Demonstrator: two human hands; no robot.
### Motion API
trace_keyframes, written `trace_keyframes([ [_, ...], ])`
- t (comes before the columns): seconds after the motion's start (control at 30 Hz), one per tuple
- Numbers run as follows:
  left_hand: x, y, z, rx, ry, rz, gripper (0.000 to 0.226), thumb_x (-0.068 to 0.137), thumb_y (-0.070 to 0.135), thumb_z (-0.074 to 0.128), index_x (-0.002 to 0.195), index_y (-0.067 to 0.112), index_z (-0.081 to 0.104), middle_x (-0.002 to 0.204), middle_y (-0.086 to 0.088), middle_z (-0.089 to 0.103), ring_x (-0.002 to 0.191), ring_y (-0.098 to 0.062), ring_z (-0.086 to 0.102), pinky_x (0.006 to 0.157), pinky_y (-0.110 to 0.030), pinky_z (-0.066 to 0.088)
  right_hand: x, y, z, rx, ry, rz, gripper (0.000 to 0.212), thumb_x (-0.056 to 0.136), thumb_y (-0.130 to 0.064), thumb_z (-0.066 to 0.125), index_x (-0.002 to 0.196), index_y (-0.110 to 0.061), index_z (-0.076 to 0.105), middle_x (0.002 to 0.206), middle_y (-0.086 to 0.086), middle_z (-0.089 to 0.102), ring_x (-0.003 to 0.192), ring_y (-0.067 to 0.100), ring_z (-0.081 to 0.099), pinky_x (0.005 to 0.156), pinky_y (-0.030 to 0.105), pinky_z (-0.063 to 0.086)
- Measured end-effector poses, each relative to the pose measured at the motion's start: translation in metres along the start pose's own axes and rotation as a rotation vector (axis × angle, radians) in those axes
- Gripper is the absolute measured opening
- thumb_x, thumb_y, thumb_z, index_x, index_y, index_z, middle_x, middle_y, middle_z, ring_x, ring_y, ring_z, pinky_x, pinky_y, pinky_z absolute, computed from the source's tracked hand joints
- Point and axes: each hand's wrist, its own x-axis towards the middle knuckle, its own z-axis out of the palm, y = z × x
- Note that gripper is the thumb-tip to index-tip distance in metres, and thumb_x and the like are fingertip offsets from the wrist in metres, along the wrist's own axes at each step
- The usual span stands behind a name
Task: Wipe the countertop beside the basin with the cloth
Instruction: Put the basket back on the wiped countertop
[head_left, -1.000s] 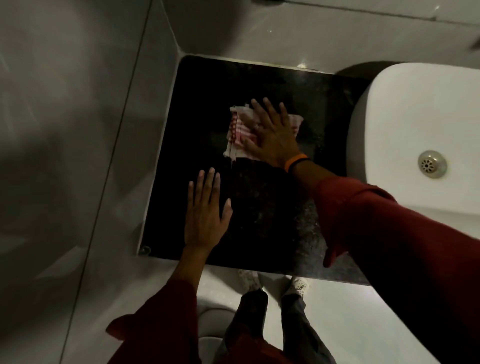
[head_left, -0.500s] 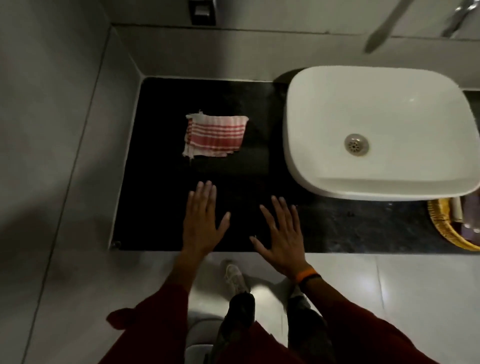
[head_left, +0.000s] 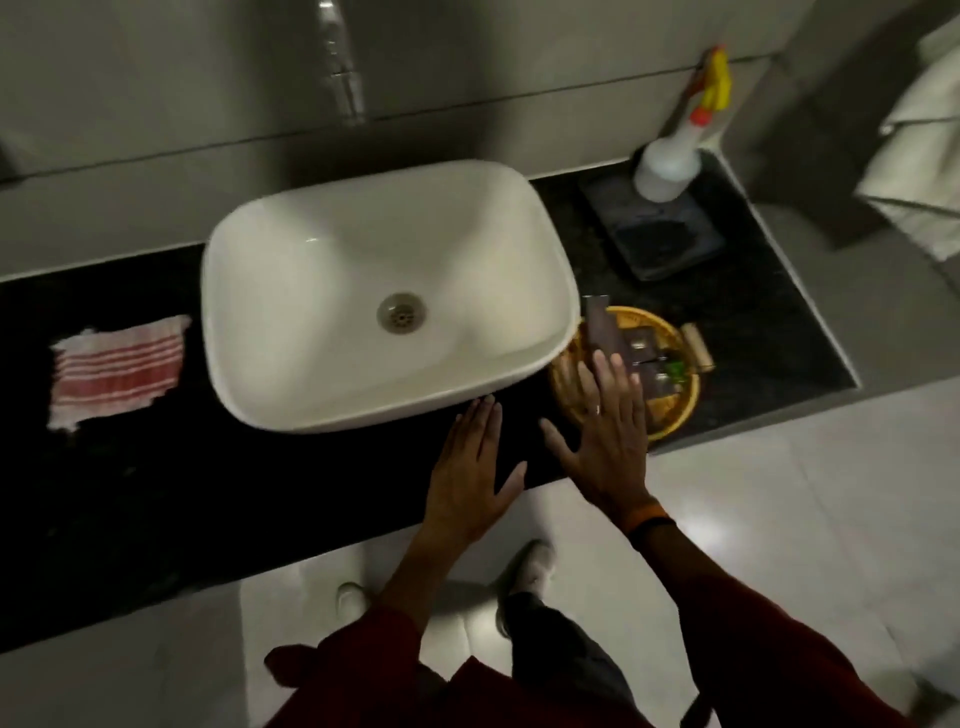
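Note:
The red-and-white striped cloth (head_left: 117, 371) lies flat on the black countertop (head_left: 130, 509), left of the white basin (head_left: 389, 291). Nothing touches the cloth. My left hand (head_left: 472, 473) is spread flat, palm down, over the counter's front edge just below the basin. My right hand (head_left: 605, 441) is also spread flat, beside it to the right, its fingertips over the yellow tray (head_left: 670, 400). Both hands hold nothing and are far from the cloth.
The yellow tray with small dark packets sits right of the basin. Behind it a white spray bottle (head_left: 670, 166) stands on a dark tray (head_left: 654, 228). A tap (head_left: 343, 67) is above the basin. White towels (head_left: 914, 156) hang at the far right. My feet stand on pale floor tiles.
My right hand let go of the cloth and pulled back to the counter's front. The view swung right, so both flat hands now sit in front of the basin near the yellow tray.

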Motion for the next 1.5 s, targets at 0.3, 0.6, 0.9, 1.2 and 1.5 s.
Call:
trace_keyframes([
  [0.3, 0.109, 0.109, 0.024, -0.046, -0.085, -0.336, 0.07, 0.105, 0.038, 0.044, 0.158, 0.006, 0.014, 0.144, -0.022, 0.054, 0.126, -0.032, 0.061, 0.102, -0.04, 0.056, 0.073, 0.124, -0.026, 0.319, -0.08, 0.637, 0.059, 0.099, -0.024, 0.059, 0.151, -0.005, 0.04, 0.155, 0.019, 0.044, 0.147, 0.034, 0.039, 0.121, 0.052, 0.037],
  [0.6, 0.057, 0.055, -0.009, -0.296, -0.117, -0.548, 0.05, 0.102, 0.016, 0.049, 0.15, 0.013, 0.036, 0.109, -0.022, 0.07, 0.096, -0.036, 0.074, 0.085, -0.044, 0.063, 0.022, 0.045, -0.025, 0.402, -0.145, 0.571, 0.023, 0.108, -0.011, 0.042, 0.117, -0.001, 0.061, 0.11, 0.016, 0.069, 0.101, 0.023, 0.068, 0.085, 0.024, 0.049],
  [0.9, -0.042, 0.004, -0.053, -0.408, -0.134, -0.621, 0.043, 0.099, 0.013, 0.053, 0.141, 0.019, 0.049, 0.103, -0.017, 0.071, 0.093, -0.034, 0.073, 0.085, -0.045, 0.062, -0.056, -0.039, -0.029, 0.543, -0.17, 0.64, 0.016, 0.101, -0.007, 0.055, 0.1, -0.023, 0.056, 0.081, -0.008, 0.059, 0.071, 0.005, 0.056, 0.067, 0.019, 0.044],
  [1.2, -0.187, -0.215, -0.157, -0.434, 0.058, -0.77, 0.034, 0.103, 0.019, 0.054, 0.137, 0.017, 0.053, 0.094, -0.008, 0.069, 0.078, -0.018, 0.07, 0.068, -0.03, 0.061, -0.071, -0.301, 0.04, 0.69, -0.376, 0.502, 0.011, 0.1, -0.007, 0.058, 0.107, -0.004, 0.066, 0.087, -0.002, 0.064, 0.075, 0.002, 0.058, 0.069, 0.019, 0.047],
  [1.5, -0.213, -0.372, -0.224, -0.496, 0.148, -0.924, 0.065, 0.093, 0.008, 0.06, 0.154, 0.019, 0.039, 0.11, -0.018, 0.07, 0.1, -0.028, 0.07, 0.086, -0.032, 0.057, -0.016, -0.471, 0.096, 0.743, -0.456, 0.524, 0.024, 0.097, -0.008, 0.06, 0.12, -0.008, 0.067, 0.113, 0.013, 0.073, 0.105, 0.024, 0.067, 0.092, 0.028, 0.047],
])
